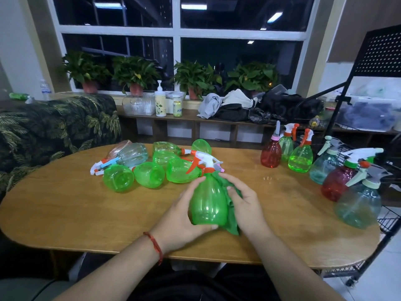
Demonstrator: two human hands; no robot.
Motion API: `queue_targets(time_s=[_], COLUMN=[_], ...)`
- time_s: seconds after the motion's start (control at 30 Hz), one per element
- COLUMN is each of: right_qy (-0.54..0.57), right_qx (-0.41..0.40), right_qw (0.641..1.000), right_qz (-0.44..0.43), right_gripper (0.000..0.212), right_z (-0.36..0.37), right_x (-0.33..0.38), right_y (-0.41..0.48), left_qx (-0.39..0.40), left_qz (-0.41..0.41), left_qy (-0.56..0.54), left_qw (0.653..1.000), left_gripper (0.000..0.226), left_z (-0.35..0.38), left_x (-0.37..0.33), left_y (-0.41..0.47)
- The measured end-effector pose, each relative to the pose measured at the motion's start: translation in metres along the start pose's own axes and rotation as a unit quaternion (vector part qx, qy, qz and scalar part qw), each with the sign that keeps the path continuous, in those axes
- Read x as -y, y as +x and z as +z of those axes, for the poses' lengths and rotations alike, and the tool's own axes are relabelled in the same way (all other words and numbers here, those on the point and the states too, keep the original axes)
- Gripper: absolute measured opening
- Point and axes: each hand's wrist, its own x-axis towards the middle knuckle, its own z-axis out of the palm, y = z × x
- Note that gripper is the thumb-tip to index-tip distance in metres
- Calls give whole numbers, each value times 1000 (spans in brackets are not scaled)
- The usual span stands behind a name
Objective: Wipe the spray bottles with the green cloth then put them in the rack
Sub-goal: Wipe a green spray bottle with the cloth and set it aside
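1. Head view, left side: the left hand [186, 216] gripped the green spray bottle [208, 203] round its lower body, with the fingers curled under the base. This grip likely served to steady the bottle so the other hand could rub it.
2. Head view, right side: the right hand [245, 203] held the green cloth [233, 224] and pressed it against the bottle's right flank. The cloth was bunched between palm and plastic and trailed down past the base.
3. Head view, centre: the bottle stood roughly upright over the near middle of the table [65, 203]. Its white and orange trigger head [208, 161] pointed away, clear of both hands, so the whole body was open to the cloth.
4. Head view, far side: a pile of bottles [149, 168] lay on their sides beyond the hands. They were probably waiting to be wiped, as they sat within easy reach.
5. Head view, right edge: a red bottle [270, 154] and several others stood upright beside the black rack [390, 218]. It was hard to tell whether the nearest of them stood on the table's end or on a rack shelf.
6. Judged from this, the wiping step was in hand, and the bottle had yet to travel right to the rack.
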Motion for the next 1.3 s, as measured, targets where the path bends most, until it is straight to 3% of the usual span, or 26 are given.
queue_targets(time_s=[0.07, 0.2, 0.33, 0.53, 0.7, 0.93, 1.07, 1.3], right_qy=[57, 52, -13, -84, -173, -283, -279, -167], right_qx=[9, -3, 8, 40, 93, 111, 86, 35], right_qw=[998, 998, 999, 986, 959, 891, 910, 971], right_qz=[32, 32, -35, -135, -206, -337, -294, -166], right_gripper=[52, 56, 56, 51, 52, 48, 52, 51], right_z=[-3, -4, -3, -2, 0, 6, 5, -1], right_x=[2, -2, -6, -16, -20, -19, -19, -18], right_y=[0, -1, -1, -6, -11, -11, -12, -5], left_qx=[3, 10, 2, -81, -149, -179, -156, -40], left_qz=[-4, -6, -8, -15, -58, -66, -39, 37], left_qy=[-21, -12, 6, 9, 3, 20, 32, 45], left_qw=[1000, 1000, 1000, 997, 987, 981, 986, 997], left_gripper=[111, 116, 118, 116, 114, 112, 111, 110], left_z=[-1, 2, 5, 3, 0, 4, 4, 4], left_x=[-2, -1, 1, 7, 15, 17, 14, 6], left_y=[-1, 1, 1, 3, 7, 9, 7, 3])
